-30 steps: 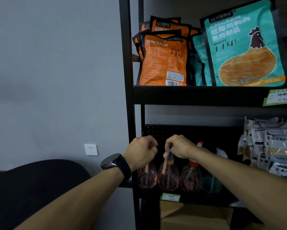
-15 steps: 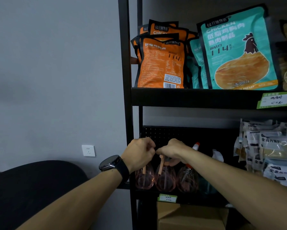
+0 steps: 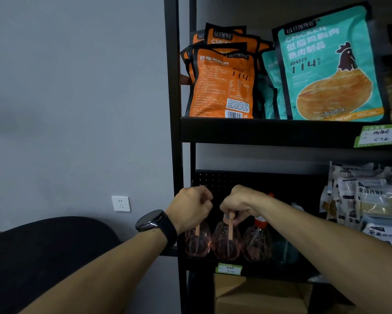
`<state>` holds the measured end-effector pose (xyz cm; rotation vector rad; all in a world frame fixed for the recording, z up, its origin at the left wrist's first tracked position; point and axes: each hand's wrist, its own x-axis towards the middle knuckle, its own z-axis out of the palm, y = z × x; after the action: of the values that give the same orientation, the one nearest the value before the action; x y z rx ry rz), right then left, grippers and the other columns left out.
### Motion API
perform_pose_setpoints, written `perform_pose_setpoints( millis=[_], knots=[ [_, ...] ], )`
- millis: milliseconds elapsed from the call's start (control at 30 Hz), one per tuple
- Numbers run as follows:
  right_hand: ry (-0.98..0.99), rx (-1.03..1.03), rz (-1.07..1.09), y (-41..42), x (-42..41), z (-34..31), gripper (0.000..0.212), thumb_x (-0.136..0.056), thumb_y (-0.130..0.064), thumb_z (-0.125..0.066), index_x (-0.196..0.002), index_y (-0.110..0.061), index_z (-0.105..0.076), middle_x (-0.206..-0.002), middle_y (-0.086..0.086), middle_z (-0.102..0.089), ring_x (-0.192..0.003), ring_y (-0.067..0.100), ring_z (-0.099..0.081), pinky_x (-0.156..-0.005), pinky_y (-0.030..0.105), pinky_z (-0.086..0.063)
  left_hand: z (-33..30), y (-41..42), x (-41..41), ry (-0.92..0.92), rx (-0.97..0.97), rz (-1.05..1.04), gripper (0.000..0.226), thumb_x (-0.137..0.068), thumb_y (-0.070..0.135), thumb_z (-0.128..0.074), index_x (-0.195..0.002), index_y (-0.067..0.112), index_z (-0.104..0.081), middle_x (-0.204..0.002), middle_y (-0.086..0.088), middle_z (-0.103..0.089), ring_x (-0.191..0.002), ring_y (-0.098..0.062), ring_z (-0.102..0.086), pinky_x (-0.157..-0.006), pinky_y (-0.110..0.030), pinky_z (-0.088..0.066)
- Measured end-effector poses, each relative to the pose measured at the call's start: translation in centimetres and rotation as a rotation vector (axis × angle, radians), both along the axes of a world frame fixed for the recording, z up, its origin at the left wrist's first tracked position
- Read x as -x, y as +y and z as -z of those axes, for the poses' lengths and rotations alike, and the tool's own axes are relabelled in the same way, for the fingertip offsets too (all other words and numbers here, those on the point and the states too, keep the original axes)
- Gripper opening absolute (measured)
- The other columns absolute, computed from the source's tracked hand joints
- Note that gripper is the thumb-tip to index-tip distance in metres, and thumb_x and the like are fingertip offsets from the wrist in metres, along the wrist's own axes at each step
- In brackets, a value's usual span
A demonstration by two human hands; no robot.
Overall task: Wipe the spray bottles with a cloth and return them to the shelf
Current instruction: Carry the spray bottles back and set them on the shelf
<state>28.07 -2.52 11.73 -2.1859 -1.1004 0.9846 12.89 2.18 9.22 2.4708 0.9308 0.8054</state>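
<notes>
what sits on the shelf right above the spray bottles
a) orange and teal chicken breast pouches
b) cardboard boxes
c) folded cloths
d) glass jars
a: the orange pouches and the teal pouch with a chicken drawing stand upright on the upper shelf, above the row of pink spray bottles that both hands reach for.

We see a plain grey wall (image 3: 65, 98) with a white socket (image 3: 121, 203), a dark chair back (image 3: 43, 252) below, under dim light
</notes>
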Motion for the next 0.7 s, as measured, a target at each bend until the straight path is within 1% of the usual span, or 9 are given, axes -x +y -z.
perform_pose_setpoints(
  millis=[67,167,267,333,467,533,600,667,700],
  knots=[
    [-0.003,0.007,-0.007,0.0,0.0,0.0,0.017,-0.082,0.009,-0.051,-0.096,0.008,-0.061,-0.082,0.020,-0.064,-0.080,0.029,-0.071,-0.075,0.036,-0.061,0.0,0.0,0.0,0.002,0.007,0.001,0.023,-0.096,0.017,-0.055,-0.115,0.014,-0.067,-0.106,0.001,-0.070,-0.092,-0.007,-0.061,-0.069,-0.001,-0.039],
    [0.001,0.011,-0.019,0.1,-0.1,0.1,0.019,-0.081,0.010,-0.050,-0.097,0.008,-0.061,-0.083,0.020,-0.064,-0.076,0.028,-0.069,-0.074,0.034,-0.061,-0.1,-0.1,0.0,0.010,0.015,0.004,0.023,-0.096,0.016,-0.055,-0.116,0.014,-0.067,-0.108,0.000,-0.070,-0.095,-0.009,-0.062,-0.075,-0.009,-0.044],
    [-0.010,0.014,-0.029,0.0,-0.2,0.1,0.022,-0.081,0.011,-0.049,-0.100,0.007,-0.060,-0.082,0.018,-0.061,-0.072,0.026,-0.067,-0.071,0.031,-0.059,-0.1,-0.1,0.0,0.012,0.011,0.003,0.023,-0.096,0.016,-0.055,-0.115,0.014,-0.067,-0.107,0.000,-0.069,-0.092,-0.008,-0.061,-0.068,-0.002,-0.040],
    [-0.024,0.017,-0.041,0.1,-0.3,0.1,0.023,-0.081,0.010,-0.050,-0.101,0.007,-0.060,-0.081,0.017,-0.060,-0.069,0.025,-0.066,-0.067,0.030,-0.059,-0.1,-0.1,0.0,0.015,0.015,0.002,0.023,-0.096,0.016,-0.055,-0.116,0.014,-0.067,-0.107,0.001,-0.069,-0.091,-0.007,-0.060,-0.067,-0.001,-0.038],
    [-0.044,0.025,-0.045,0.0,-0.3,0.0,0.016,-0.081,0.009,-0.051,-0.095,0.006,-0.060,-0.081,0.017,-0.062,-0.063,0.023,-0.065,-0.068,0.030,-0.059,-0.2,-0.1,0.1,0.013,0.021,0.000,0.023,-0.096,0.016,-0.055,-0.116,0.014,-0.068,-0.106,0.001,-0.069,-0.091,-0.007,-0.060,-0.072,-0.006,-0.042],
    [-0.029,0.039,-0.047,0.1,-0.4,0.0,0.014,-0.083,0.006,-0.052,-0.094,0.005,-0.060,-0.086,0.018,-0.066,-0.068,0.023,-0.067,-0.068,0.029,-0.059,-0.3,-0.2,0.0,0.019,0.020,0.003,0.024,-0.096,0.016,-0.055,-0.116,0.014,-0.067,-0.107,0.001,-0.069,-0.093,-0.007,-0.061,-0.076,-0.010,-0.043],
    [-0.026,0.055,-0.052,0.1,-0.5,-0.1,0.017,-0.089,-0.005,-0.055,-0.102,0.005,-0.060,-0.090,0.016,-0.071,-0.079,0.022,-0.071,-0.068,0.028,-0.060,-0.4,-0.3,-0.1,0.023,0.022,0.009,0.023,-0.096,0.016,-0.055,-0.116,0.014,-0.067,-0.108,0.000,-0.069,-0.094,-0.008,-0.062,-0.077,-0.011,-0.045],
    [-0.049,0.031,-0.049,0.1,-0.8,-0.5,0.037,-0.096,-0.024,-0.054,-0.122,0.004,-0.054,-0.080,0.012,-0.072,-0.082,0.021,-0.072,-0.070,0.031,-0.060,-0.5,-0.3,-0.1,0.026,0.020,0.013,0.023,-0.096,0.016,-0.055,-0.116,0.014,-0.067,-0.108,0.000,-0.069,-0.094,-0.009,-0.062,-0.075,-0.010,-0.045],
    [-0.076,0.004,-0.038,0.0,-1.1,-0.9,0.046,-0.098,-0.031,-0.052,-0.130,0.001,-0.049,-0.081,0.011,-0.071,-0.079,0.020,-0.071,-0.069,0.031,-0.059,-0.6,-0.4,-0.1,0.028,0.017,0.014,0.023,-0.096,0.016,-0.055,-0.116,0.014,-0.067,-0.107,0.000,-0.070,-0.094,-0.009,-0.063,-0.075,-0.010,-0.045]
  ],
)
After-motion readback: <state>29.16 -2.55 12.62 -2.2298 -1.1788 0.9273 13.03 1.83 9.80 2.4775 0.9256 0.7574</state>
